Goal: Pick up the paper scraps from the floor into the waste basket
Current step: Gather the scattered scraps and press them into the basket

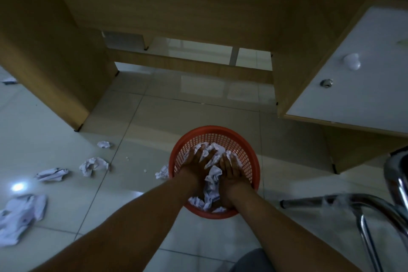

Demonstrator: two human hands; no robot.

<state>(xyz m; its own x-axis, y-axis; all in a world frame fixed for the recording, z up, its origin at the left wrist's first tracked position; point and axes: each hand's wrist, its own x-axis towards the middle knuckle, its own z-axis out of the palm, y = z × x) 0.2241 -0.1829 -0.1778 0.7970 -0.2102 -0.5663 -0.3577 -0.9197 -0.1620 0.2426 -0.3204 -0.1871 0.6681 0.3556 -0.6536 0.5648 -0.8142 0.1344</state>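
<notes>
**Head view, looking down.** The basket [220, 129], orange mesh, stands on the tiled floor [136, 117] in front of a wooden table [176, 6]. Both hands reach inside it. The left hand [198, 164] and right hand [231, 169] lie side by side on the crumpled paper [213, 180] that fills the basket.

The fingers [202, 150] of both hands are extended and spread. They press flat on the paper and curl round no piece. 1 strip of paper rises between the 2 hands.

**Outside the basket:**
- 1 scrap [162, 172] lies against its left wall.
- 4 pieces lie further left: a ball [103, 144], a wad [93, 165], a flat piece [51, 174] and a sheet [19, 216] at the frame's edge.
- 1 far scrap [8, 79] lies beside the table's left panel.

A chrome chair [375, 203] stands at right. Above it is a white door [353, 99] with a knob [352, 61].
</notes>
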